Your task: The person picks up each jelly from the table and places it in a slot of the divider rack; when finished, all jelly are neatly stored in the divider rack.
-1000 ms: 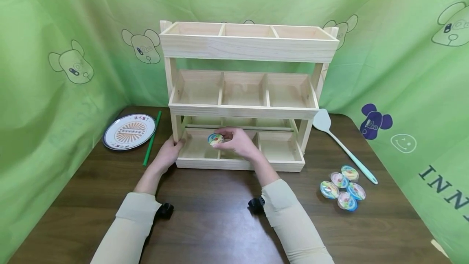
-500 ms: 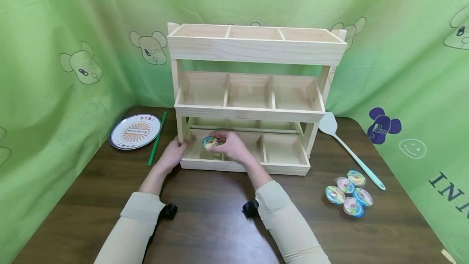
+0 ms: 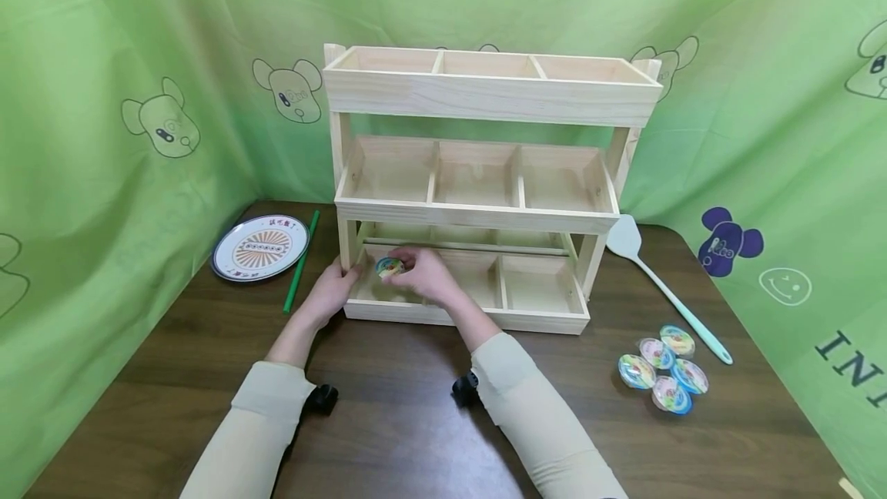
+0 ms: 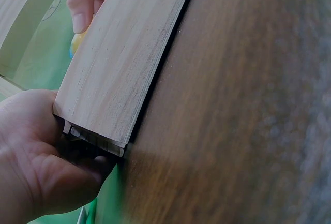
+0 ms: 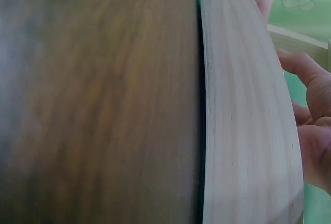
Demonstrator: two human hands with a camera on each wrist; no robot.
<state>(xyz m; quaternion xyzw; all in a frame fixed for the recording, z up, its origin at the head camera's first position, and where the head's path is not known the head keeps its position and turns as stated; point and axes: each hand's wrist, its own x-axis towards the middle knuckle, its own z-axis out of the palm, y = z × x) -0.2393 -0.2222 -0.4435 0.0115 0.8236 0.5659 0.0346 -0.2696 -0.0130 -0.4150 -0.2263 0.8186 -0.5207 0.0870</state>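
Note:
My right hand (image 3: 426,277) pinches a small jelly cup (image 3: 388,267) with a colourful lid, over the lower left compartment of a three-tier wooden shelf (image 3: 467,212). In the left wrist view a sliver of the jelly cup (image 4: 77,42) shows beneath a fingertip, behind the shelf's front board (image 4: 121,53). My left hand (image 3: 329,295) grips the lower left end of the shelf, by the post. Its fingers are mostly hidden behind the wood. In the right wrist view, my right hand (image 5: 315,100) is partly cut off and the jelly cup is almost wholly hidden.
Several jelly cups (image 3: 670,397) lie clustered on the right of the brown table (image 3: 388,422). Behind them a pale blue spatula (image 3: 675,299) leans toward the shelf. A patterned plate (image 3: 260,248) and a green stick (image 3: 301,262) lie at left. Green curtains (image 3: 173,21) surround the table.
My right hand has carried the jelly cup left, from near the divider into the lower left compartment's area. My left hand keeps its grip on the shelf. The head view has shifted slightly.

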